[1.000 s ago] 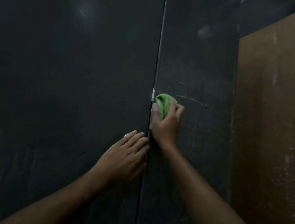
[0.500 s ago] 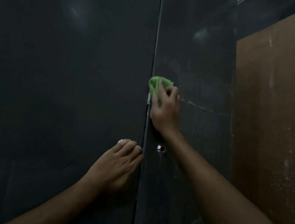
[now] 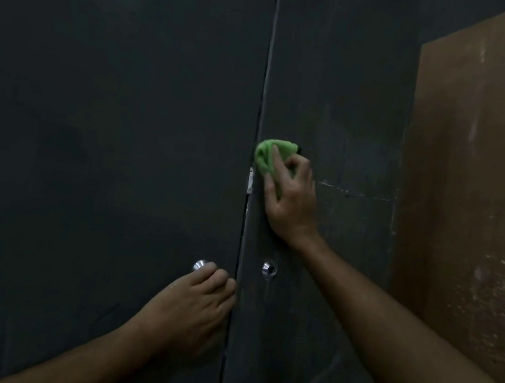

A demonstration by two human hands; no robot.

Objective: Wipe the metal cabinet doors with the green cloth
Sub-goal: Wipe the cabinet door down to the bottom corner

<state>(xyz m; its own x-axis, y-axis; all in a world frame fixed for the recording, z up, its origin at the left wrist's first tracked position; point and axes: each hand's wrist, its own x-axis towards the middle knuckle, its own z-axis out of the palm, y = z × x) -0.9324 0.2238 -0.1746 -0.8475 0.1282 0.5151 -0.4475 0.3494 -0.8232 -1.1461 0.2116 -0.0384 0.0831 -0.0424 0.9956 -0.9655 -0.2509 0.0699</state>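
Two dark metal cabinet doors fill the view, the left door (image 3: 100,147) and the right door (image 3: 353,108), split by a vertical seam. My right hand (image 3: 291,201) holds a bunched green cloth (image 3: 271,155) against the right door, just right of the seam, fingers curled over it. Lower down, my left hand (image 3: 193,309) rests flat on the left door beside the seam, fingertips next to a round silver knob (image 3: 199,264). A second silver knob (image 3: 269,269) sits on the right door below my right wrist.
A brown, speckled panel (image 3: 486,198) stands at the right of the cabinet. A small pale latch piece (image 3: 250,181) shows in the seam beside the cloth. Scratch marks run across the right door at hand height.
My right hand has slid the green cloth upward along the seam. My left hand has dropped lower on the left door, uncovering both silver knobs.
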